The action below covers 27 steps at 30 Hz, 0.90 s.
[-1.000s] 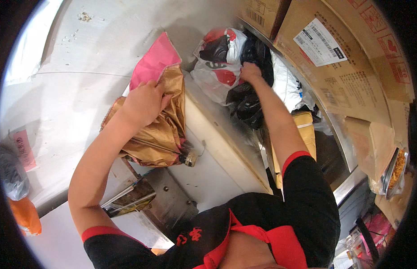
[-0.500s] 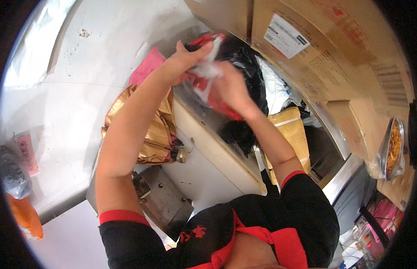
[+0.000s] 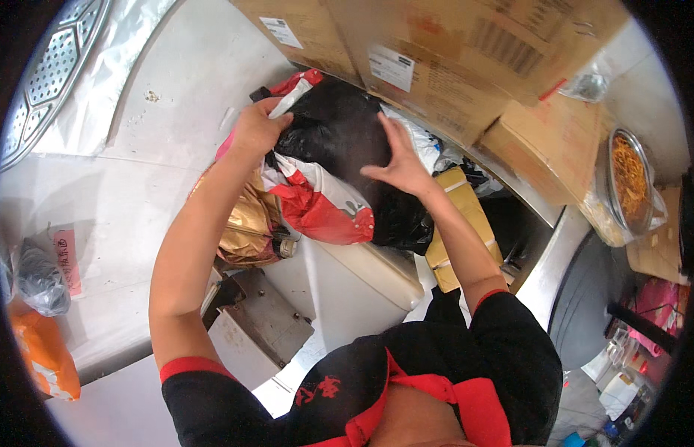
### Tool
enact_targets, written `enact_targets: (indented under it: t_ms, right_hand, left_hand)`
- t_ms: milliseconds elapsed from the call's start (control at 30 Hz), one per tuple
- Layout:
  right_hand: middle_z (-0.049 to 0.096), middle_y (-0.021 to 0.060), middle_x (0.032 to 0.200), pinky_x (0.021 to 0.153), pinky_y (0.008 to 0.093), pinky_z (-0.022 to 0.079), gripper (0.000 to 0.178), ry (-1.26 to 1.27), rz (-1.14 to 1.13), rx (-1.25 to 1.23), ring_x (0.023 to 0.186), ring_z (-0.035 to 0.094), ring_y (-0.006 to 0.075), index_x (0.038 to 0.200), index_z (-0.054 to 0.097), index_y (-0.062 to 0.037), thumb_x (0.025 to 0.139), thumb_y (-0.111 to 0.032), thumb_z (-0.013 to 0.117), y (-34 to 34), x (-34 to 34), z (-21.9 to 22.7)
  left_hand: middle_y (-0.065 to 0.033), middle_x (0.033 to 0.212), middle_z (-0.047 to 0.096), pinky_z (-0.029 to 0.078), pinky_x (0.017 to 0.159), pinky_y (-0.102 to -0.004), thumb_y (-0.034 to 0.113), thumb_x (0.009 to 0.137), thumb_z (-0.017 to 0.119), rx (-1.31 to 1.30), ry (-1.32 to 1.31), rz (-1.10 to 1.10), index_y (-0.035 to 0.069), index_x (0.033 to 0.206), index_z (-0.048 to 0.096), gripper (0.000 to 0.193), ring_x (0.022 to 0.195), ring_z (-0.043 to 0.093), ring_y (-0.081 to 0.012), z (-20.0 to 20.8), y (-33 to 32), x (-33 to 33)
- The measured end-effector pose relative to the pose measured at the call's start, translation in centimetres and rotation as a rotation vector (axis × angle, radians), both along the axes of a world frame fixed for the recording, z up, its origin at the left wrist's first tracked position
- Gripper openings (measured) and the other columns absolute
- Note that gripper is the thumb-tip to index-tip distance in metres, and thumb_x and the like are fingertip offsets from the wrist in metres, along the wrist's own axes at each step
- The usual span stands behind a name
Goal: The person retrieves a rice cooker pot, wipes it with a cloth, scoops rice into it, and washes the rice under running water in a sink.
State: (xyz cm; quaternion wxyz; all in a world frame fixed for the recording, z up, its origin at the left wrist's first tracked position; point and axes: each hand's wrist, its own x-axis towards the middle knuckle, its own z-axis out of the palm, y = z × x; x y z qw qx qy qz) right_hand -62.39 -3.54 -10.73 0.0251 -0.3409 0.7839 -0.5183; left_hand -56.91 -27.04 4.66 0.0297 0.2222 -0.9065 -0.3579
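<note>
- Writing on the large brown cardboard boxes (image 3: 451, 100): two white rectangular labels, one (image 3: 392, 68) near the middle and a smaller one (image 3: 281, 32) farther left, both with dark print too small to make out; a dark block of vertical bars and faint lines of print lie directly on the cardboard.
- A pink paper slip (image 3: 66, 261) with a column of dark characters stands out against the pale, smooth surface (image 3: 138, 201) at the left.
- Red characters mark the chest of the black short-sleeved shirt with red trim (image 3: 351, 387).
- The red-and-white plastic bag (image 3: 325, 212) bears grey-green printed shapes and small white marks near its lower end, bent by folds; it is crumpled and twisted.
- It lies along the left and near side of the glossy, wrinkled black plastic bag (image 3: 336, 123), above a cream, straight-edged panel (image 3: 369, 276) and in front of the boxes.
- The left hand (image 3: 263, 128) has thumb and fingers pinched on a white strip at the upper part of the red-and-white bag.
- The right hand (image 3: 403, 160) is over the black bag, thumb and fingers spread apart; whether it touches the plastic cannot be told.
- A shiny gold-coloured cloth bag (image 3: 246, 227) is partly hidden beneath the left forearm.
</note>
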Motion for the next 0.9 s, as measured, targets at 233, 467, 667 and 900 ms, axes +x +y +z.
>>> enact_targets:
  t_ms: [233,467,667,900]
  right_hand:
    - [0.056,0.0176,0.087,0.068,0.0435,0.047,0.052,0.187,-0.100,0.065,0.079,0.057,0.0384,0.112,0.053,-0.0123,0.063,0.004,0.056,-1.3,-0.7,-2.4]
    - [0.050,0.0252,0.117,0.094,0.0427,0.037,0.044,0.172,0.021,0.024,0.110,0.048,0.0358,0.118,0.046,0.0066,0.077,-0.007,0.050,5.2,-1.0,-14.8]
    - [0.049,0.0258,0.118,0.095,0.0425,0.036,0.044,0.141,0.240,0.336,0.111,0.047,0.0363,0.119,0.046,0.0068,0.077,-0.008,0.050,4.2,4.3,-12.6]
    - [0.048,0.0264,0.119,0.096,0.0422,0.035,0.045,-0.094,-0.235,0.645,0.113,0.045,0.0367,0.119,0.045,0.0069,0.077,-0.008,0.050,1.4,-7.0,-15.3]
  left_hand:
    - [-0.0028,0.084,0.065,0.045,0.068,-0.0248,0.009,0.077,0.064,-0.206,0.031,-0.116,0.005,0.104,0.063,0.027,0.074,0.056,-0.0083,8.5,3.5,2.9]
    - [-0.0010,0.087,0.062,0.043,0.070,-0.0207,0.021,0.085,0.058,-0.403,0.069,0.212,0.003,0.113,0.057,0.034,0.076,0.053,-0.0065,22.4,-1.5,12.1]
    - [-0.0078,0.114,0.057,0.036,0.093,-0.0256,0.007,0.088,0.051,-0.923,0.293,0.295,-0.003,0.113,0.054,0.028,0.105,0.050,-0.0151,28.4,-2.9,26.1]
    - [-0.0143,0.114,0.054,0.041,0.090,-0.0366,-0.009,0.078,0.047,-1.553,0.056,0.118,0.003,0.105,0.059,0.032,0.107,0.051,-0.0305,24.3,-3.5,35.5]
